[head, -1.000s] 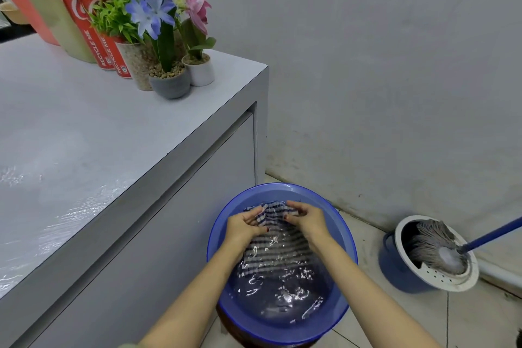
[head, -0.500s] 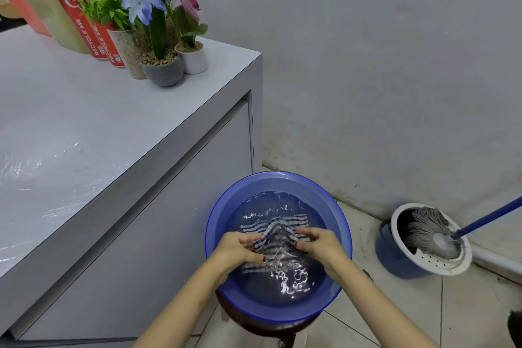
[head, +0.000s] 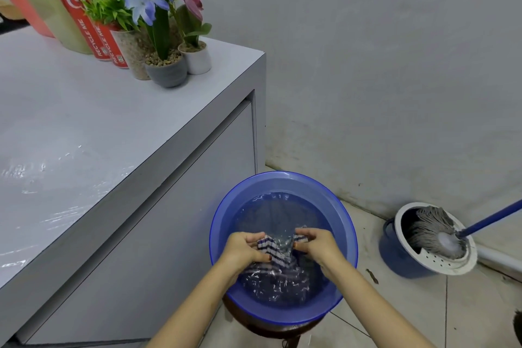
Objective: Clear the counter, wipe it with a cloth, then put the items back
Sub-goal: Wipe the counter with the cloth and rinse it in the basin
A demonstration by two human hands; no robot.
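A blue-and-white striped cloth point(head: 275, 251) lies bunched in the water of a blue plastic basin point(head: 226, 212) that stands on a dark stool beside the counter. My left hand point(head: 244, 248) grips the cloth's left part and my right hand point(head: 317, 244) grips its right part, both at the water's surface near the basin's front. The grey counter point(head: 93, 133) stretches to the left, with a wet sheen on its near part. At its far corner stand red cans point(head: 84, 11) and three small flower pots point(head: 166, 70).
A blue mop bucket point(head: 401, 257) with a white wringer holds a grey mop head point(head: 435, 232) on a blue handle, on the tiled floor at the right. A grey wall runs behind. A pink-and-green container point(head: 36, 0) stands behind the cans.
My hands have drawn the cloth from the basin's far side toward its near side and bunched it closer together. The camera has dipped and shifted slightly.
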